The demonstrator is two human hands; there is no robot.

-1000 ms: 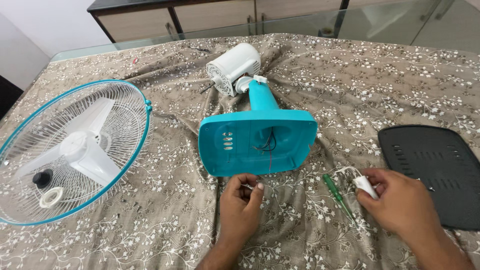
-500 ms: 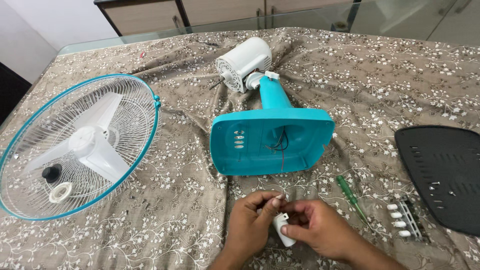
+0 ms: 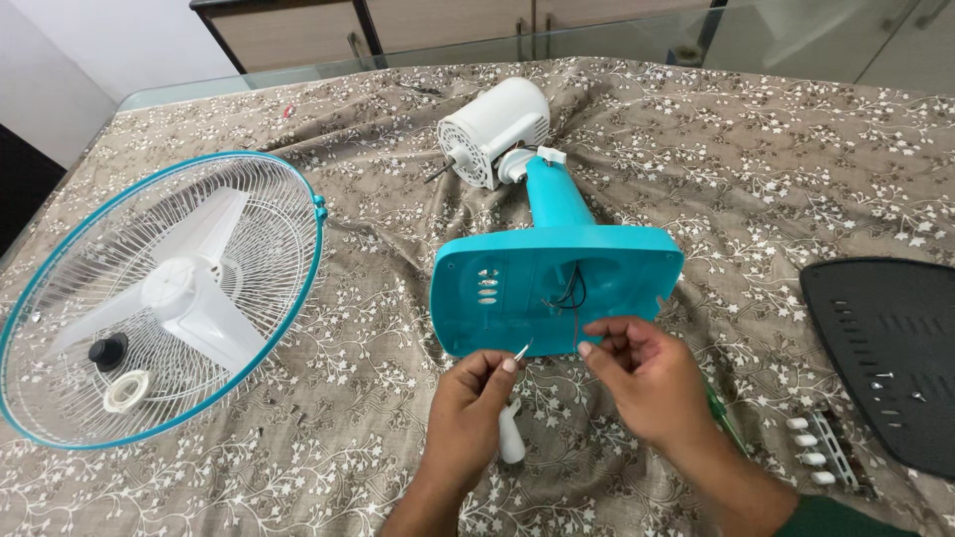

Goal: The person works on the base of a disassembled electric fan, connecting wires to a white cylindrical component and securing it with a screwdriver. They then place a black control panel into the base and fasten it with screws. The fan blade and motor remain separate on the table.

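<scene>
Head view: near the table's front edge, the left hand (image 3: 476, 408) pinches a thin white wire (image 3: 522, 351), a small white part (image 3: 510, 438) hanging below. The right hand (image 3: 652, 376) pinches a wire (image 3: 575, 323) from the teal fan base (image 3: 557, 288). A fan guard (image 3: 159, 293) lies left.

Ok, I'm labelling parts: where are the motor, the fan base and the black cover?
motor (image 3: 494, 128), head view, white housing side.
fan base (image 3: 517, 288), head view, teal underside.
black cover (image 3: 890, 348), head view, flat middle.
</scene>
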